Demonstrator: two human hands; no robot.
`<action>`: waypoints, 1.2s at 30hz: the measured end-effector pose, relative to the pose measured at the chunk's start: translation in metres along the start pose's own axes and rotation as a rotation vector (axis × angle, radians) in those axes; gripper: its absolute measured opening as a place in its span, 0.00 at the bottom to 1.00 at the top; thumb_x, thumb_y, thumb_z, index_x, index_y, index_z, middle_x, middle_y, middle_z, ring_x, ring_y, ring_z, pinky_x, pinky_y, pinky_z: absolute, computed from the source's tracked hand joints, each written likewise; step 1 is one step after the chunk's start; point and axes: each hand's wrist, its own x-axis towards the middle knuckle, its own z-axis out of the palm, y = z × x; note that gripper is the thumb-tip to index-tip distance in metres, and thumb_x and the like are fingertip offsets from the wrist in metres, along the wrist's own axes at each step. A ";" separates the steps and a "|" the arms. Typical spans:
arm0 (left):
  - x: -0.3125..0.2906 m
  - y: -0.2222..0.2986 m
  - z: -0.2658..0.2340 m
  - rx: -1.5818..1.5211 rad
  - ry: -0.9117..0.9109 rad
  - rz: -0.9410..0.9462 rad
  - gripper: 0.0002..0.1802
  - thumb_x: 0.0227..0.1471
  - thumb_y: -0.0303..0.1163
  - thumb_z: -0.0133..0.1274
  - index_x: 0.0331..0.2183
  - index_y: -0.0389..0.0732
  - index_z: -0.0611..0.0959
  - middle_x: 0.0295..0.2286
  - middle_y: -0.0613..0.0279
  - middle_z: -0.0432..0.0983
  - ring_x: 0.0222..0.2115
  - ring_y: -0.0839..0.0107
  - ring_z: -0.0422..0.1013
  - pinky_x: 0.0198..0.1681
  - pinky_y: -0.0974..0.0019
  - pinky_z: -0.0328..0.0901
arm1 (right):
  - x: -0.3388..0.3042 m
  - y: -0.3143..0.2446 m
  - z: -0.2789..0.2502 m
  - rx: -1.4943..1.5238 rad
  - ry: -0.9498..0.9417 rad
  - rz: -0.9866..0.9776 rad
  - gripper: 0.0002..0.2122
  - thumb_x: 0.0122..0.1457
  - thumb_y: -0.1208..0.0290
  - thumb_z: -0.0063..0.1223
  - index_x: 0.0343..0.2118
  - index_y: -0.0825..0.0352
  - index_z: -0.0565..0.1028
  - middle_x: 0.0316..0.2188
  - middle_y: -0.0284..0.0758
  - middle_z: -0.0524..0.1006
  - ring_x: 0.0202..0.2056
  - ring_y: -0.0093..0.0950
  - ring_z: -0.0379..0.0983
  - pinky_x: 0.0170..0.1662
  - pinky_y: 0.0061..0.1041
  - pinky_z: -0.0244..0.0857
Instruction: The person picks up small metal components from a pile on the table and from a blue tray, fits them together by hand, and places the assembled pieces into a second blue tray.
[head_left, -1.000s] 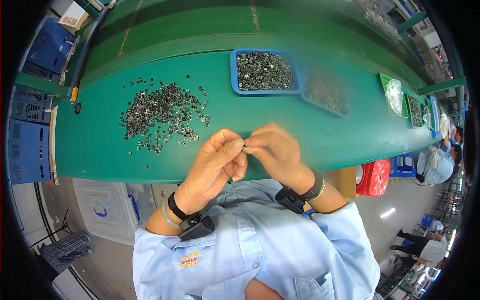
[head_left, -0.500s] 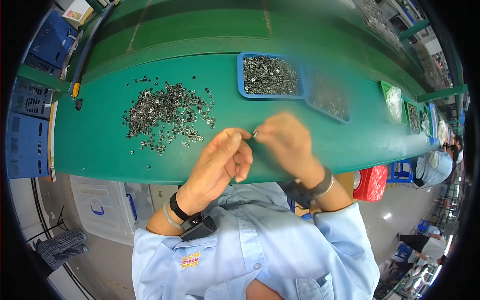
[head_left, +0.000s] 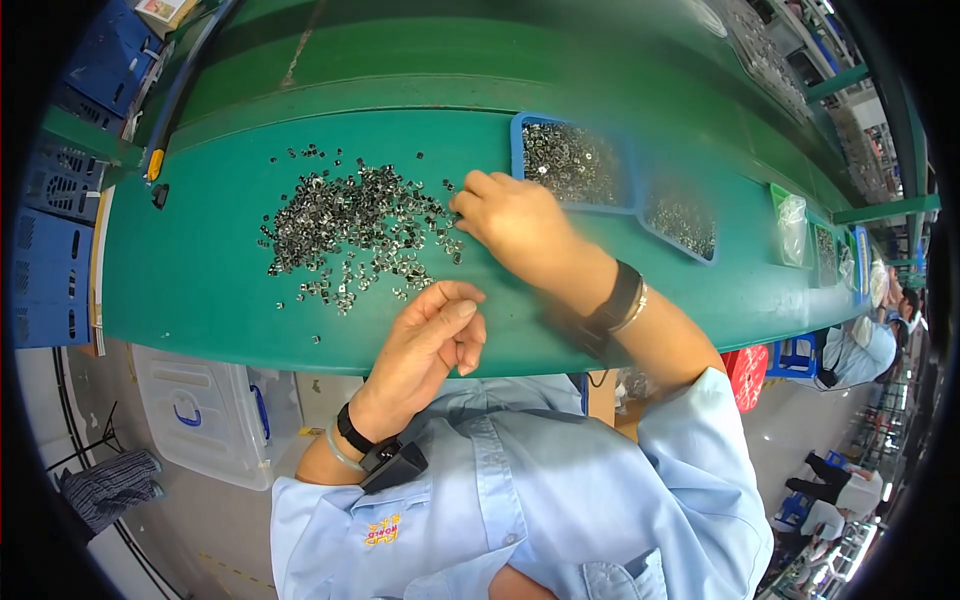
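Many small shiny metal clips, dark and silver, lie in a loose pile (head_left: 345,225) on the green table. My right hand (head_left: 515,220) reaches over the pile's right edge, palm down. Its fingertips are drawn together by some stray pieces, and whatever they pinch is hidden. Nearer to me, my left hand (head_left: 420,345) hovers at the table's front edge. Its fingers are curled, with the thumb against the index finger; no piece shows clearly between them. Beyond my right hand, a blue tray (head_left: 517,150) holds a heap of similar small metal parts.
A second blue tray (head_left: 690,256) of small parts adjoins the first, partly blurred. Green trays, one with a clear plastic bag (head_left: 792,230), stand farther right. Blue crates (head_left: 50,275) are at the left, and a lidded clear box (head_left: 200,415) sits below the table. Other people sit at far right.
My right hand has moved left and away from me, from beside my left fingertips to the pile's edge. The small metal piece between my hands no longer shows. My left hand has dropped slightly.
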 end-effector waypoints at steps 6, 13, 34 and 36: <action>0.001 0.010 0.004 0.000 0.036 0.026 0.10 0.59 0.33 0.45 0.40 0.38 0.73 0.23 0.63 0.71 0.19 0.77 0.64 0.21 0.74 0.59 | -0.013 0.003 -0.010 0.334 0.063 0.063 0.06 0.50 0.74 0.56 0.32 0.66 0.76 0.30 0.34 0.72 0.32 0.29 0.72 0.34 0.25 0.68; 0.016 0.007 0.028 0.071 -0.036 0.050 0.11 0.58 0.36 0.47 0.37 0.38 0.74 0.22 0.63 0.72 0.18 0.77 0.65 0.20 0.74 0.59 | -0.069 -0.014 -0.028 1.152 0.187 0.252 0.04 0.51 0.76 0.57 0.31 0.67 0.78 0.30 0.32 0.73 0.32 0.24 0.70 0.35 0.20 0.66; 0.025 -0.025 0.050 0.234 -0.059 0.117 0.08 0.58 0.34 0.48 0.34 0.39 0.73 0.24 0.62 0.73 0.19 0.78 0.67 0.20 0.76 0.61 | -0.116 -0.023 -0.029 0.867 0.456 0.233 0.07 0.48 0.80 0.59 0.31 0.65 0.74 0.29 0.33 0.74 0.30 0.26 0.71 0.32 0.23 0.66; 0.025 -0.025 0.049 0.225 -0.059 0.115 0.08 0.58 0.34 0.47 0.33 0.39 0.73 0.23 0.63 0.73 0.19 0.79 0.67 0.20 0.76 0.61 | -0.117 -0.023 -0.029 0.847 0.464 0.217 0.07 0.48 0.80 0.59 0.31 0.65 0.74 0.28 0.32 0.74 0.30 0.26 0.71 0.32 0.23 0.66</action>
